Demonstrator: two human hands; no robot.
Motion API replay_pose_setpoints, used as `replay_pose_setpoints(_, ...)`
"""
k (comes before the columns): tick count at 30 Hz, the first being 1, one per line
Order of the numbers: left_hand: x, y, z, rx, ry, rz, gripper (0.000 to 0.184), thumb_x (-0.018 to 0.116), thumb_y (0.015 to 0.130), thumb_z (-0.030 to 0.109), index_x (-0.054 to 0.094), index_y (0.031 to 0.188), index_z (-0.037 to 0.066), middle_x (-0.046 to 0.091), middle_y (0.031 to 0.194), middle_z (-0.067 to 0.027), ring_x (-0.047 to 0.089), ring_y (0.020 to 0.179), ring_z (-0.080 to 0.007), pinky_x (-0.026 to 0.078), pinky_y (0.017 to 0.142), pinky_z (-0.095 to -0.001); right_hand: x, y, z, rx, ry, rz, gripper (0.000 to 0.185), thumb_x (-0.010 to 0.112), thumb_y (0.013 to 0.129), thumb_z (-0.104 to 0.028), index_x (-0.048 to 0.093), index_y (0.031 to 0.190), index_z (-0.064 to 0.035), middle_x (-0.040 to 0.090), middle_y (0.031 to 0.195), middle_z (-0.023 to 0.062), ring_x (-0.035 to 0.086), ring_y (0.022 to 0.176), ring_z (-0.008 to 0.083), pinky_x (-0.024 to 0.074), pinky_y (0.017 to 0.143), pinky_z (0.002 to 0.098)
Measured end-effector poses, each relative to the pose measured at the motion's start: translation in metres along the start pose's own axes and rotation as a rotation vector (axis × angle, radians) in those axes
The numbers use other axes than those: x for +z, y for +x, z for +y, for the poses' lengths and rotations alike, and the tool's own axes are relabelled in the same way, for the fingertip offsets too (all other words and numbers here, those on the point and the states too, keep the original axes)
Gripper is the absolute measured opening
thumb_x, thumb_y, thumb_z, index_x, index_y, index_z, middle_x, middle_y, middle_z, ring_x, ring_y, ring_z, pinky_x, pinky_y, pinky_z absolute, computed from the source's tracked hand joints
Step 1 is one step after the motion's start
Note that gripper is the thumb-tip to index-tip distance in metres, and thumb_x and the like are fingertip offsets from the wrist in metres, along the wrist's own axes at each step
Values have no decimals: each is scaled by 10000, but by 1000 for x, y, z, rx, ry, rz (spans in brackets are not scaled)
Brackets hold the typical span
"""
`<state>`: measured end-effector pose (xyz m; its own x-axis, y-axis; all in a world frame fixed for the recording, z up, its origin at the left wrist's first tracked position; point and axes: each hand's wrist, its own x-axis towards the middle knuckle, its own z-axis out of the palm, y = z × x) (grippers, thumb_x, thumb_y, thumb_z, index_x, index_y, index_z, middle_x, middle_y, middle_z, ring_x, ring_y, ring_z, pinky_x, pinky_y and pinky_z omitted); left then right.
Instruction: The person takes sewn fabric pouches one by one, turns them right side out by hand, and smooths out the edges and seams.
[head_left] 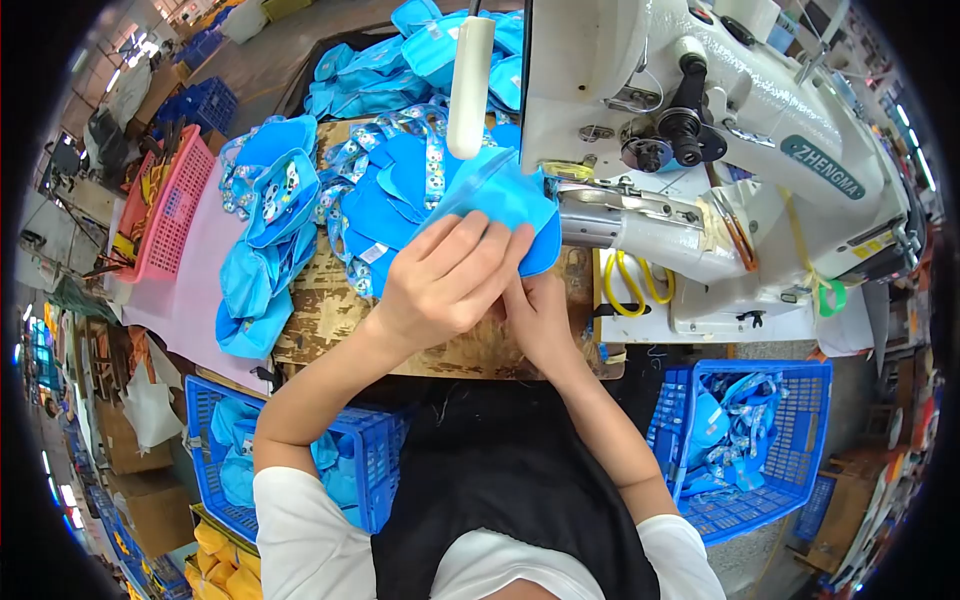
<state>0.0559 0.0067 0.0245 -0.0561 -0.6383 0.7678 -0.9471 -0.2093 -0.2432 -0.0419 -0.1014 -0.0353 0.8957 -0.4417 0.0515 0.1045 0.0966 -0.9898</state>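
Observation:
A light blue fabric piece (pixel 505 190) with a darker blue brim lies against the sewing machine's arm (pixel 610 217). My left hand (pixel 450 270) is closed on the near left edge of this piece, its fingers bent over the cloth. Close beside it, my right hand (pixel 540 315) pinches the lower edge from beneath; its fingertips are partly hidden by the left hand and the cloth. Behind my hands, blue brim pieces and patterned straps (pixel 400 165) are heaped on the worn wooden table (pixel 325 335).
Blue caps (pixel 265 265) lie at the left, beside a pink basket (pixel 170 205). More blue pieces (pixel 435 50) are piled behind. Yellow-handled scissors (pixel 625 290) rest below the machine. Blue crates stand low at left (pixel 375 470) and right (pixel 765 515).

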Motion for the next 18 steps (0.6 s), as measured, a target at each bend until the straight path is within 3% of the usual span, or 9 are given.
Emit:
replay_pose_setpoints(3, -5, 9, 4, -47, -39, -60, 317, 696, 768, 64, 707, 1083, 37, 654, 1043, -80, 634, 913, -213, 527, 743, -330, -6, -2, -2, -81, -412, 33, 473, 492, 1066, -243, 653, 719, 35, 616, 604, 71, 513, 504, 149, 441, 494, 299)
replay_pose_setpoints(8, -9, 13, 24, -122, -77, -309, 273, 675, 764, 38, 679, 1036, 10, 631, 969, -93, 603, 822, -223, 512, 713, -335, -10, 1, 15, -20, -212, 103, 405, 549, 1002, -187, 642, 694, 58, 629, 592, 108, 509, 502, 174, 446, 500, 323)
replay_pose_setpoints(13, -7, 28, 27, -196, -351, -237, 226, 647, 766, 12, 658, 992, -5, 606, 920, -96, 567, 763, -236, 491, 685, -334, -12, 6, 20, -86, -288, 95, 360, 563, 971, -166, 641, 703, 61, 627, 594, 121, 502, 502, 176, 436, 493, 328)
replay_pose_setpoints(18, -2, 28, 35, -255, -395, -293, 238, 636, 770, 3, 658, 1006, -19, 612, 936, -102, 575, 783, -249, 490, 703, -331, -9, 18, 23, -187, -351, 77, 305, 579, 932, -141, 638, 714, 64, 626, 598, 136, 494, 502, 179, 424, 484, 335)
